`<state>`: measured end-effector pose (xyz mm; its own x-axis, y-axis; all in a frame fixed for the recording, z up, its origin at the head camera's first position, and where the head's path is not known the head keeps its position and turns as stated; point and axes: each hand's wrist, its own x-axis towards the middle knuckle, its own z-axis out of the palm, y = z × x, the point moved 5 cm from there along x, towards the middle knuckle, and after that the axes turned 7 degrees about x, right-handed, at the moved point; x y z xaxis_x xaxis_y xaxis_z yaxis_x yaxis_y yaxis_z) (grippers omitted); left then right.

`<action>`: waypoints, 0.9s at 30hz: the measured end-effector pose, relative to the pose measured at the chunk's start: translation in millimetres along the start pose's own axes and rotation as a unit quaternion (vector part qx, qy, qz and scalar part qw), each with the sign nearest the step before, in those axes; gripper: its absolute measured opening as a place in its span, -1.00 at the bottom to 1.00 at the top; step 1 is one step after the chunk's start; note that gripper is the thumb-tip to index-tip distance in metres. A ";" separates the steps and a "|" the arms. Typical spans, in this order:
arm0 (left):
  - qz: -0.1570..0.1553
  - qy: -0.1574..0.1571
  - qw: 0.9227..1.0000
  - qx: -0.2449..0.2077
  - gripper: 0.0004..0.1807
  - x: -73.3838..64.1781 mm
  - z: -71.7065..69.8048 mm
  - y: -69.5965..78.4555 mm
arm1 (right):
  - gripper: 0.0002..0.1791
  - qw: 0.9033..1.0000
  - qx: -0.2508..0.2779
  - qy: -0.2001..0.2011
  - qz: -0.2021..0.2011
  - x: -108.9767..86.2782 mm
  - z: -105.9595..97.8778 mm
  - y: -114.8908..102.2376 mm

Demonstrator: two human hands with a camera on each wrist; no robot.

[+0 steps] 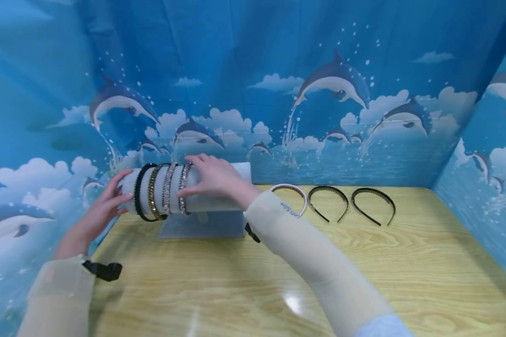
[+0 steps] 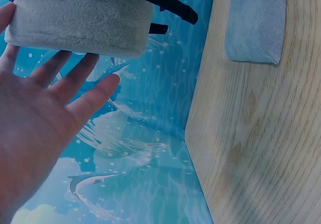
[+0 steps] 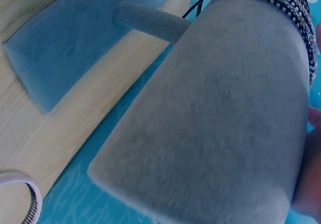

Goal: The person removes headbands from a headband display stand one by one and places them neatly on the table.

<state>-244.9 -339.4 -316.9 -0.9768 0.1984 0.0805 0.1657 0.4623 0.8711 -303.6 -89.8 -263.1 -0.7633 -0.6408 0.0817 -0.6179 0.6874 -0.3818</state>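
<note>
4 headbands [image 1: 151, 192] circle the grey padded roll [image 1: 212, 202], raised above its base [image 1: 202, 229] on the table [image 1: 219, 281]. The right hand [image 1: 219, 178] curves over the roll, thumb and fingertips gripping the rightmost band, a silver headband [image 1: 182, 178]. The left hand [image 1: 97, 213] touches the roll's left end, fingers extended and spread. 3 loose headbands [image 1: 329, 188], 1 white and 2 black, lie farther right.
</note>
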 end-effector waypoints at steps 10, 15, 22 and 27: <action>-0.004 -0.002 1.000 -0.007 -0.34 -1.3 1.5 3.1 | 0.07 0.999 -0.032 0.001 -0.001 0.9 3.8 -4.9; -0.001 -0.005 1.000 -0.009 -0.34 -0.8 1.3 3.4 | 0.05 1.000 -0.017 0.008 -0.001 -1.4 2.0 -2.1; 0.004 -0.003 1.000 0.005 -0.34 -1.1 0.3 3.9 | 0.04 1.000 0.002 0.016 -0.005 -8.3 -1.8 6.0; 0.002 -0.003 1.000 0.002 -0.35 -0.9 0.1 3.7 | 0.02 1.000 0.002 0.020 -0.010 -16.5 -5.3 13.4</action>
<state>-243.4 -337.8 -313.9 -0.9754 0.2048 0.0818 0.1706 0.4655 0.8685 -300.4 -68.2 -264.7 -0.7584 -0.6395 0.1259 -0.6317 0.6735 -0.3839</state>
